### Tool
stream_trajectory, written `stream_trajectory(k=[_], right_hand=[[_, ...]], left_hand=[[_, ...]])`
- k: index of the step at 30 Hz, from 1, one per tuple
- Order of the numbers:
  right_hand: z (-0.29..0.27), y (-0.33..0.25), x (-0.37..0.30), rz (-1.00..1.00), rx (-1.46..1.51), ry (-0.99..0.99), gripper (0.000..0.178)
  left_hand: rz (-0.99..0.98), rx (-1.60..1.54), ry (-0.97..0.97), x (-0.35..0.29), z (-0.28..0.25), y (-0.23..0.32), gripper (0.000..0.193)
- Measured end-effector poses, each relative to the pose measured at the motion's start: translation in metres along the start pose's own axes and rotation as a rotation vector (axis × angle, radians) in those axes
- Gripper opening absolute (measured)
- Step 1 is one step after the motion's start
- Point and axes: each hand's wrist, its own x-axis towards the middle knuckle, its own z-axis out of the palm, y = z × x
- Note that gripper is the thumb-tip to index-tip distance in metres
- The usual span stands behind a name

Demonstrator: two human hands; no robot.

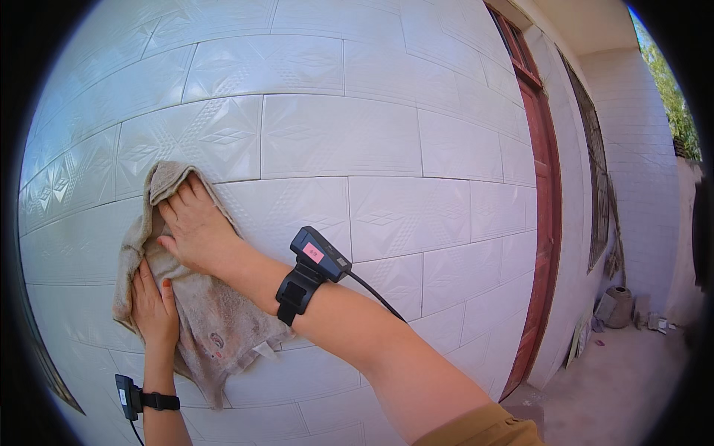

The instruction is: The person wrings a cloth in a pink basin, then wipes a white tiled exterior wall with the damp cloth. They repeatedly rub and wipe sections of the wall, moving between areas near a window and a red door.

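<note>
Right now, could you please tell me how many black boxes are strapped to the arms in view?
2. One black box is on the forearm behind the right hand; the other is at the wrist below the left hand.

A worn grey-brown cloth (234, 308) lies creased against the white embossed tile wall (305, 141), between 8 and 9 o'clock from the centre of the view. It folds over at its 12 o'clock end and hangs to a loose point near 6. A small dark oval mark (216, 340) shows toward its 5 o'clock, and a white tag (264, 350) sticks out between 4 and 5.
</note>
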Motion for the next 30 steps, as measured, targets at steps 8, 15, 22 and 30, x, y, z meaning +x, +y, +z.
stream_trajectory(k=[8, 15, 22, 30], right_hand=[[0.011, -0.006, 0.007, -0.109, 0.094, -0.073, 0.071], [0.007, 0.012, 0.007, -0.103, -0.068, 0.037, 0.068], [-0.001, 0.008, 0.002, -0.05, -0.163, -0.024, 0.066], [-0.006, 0.0, -0.014, 0.047, -0.392, 0.077, 0.061]], left_hand=[[-0.051, -0.023, 0.007, -0.013, -0.002, 0.007, 0.063], [-0.03, -0.021, 0.008, -0.013, -0.004, 0.004, 0.063], [0.105, -0.053, 0.087, -0.012, -0.016, 0.014, 0.066], [0.257, -0.128, 0.12, -0.016, -0.036, 0.011, 0.081]])
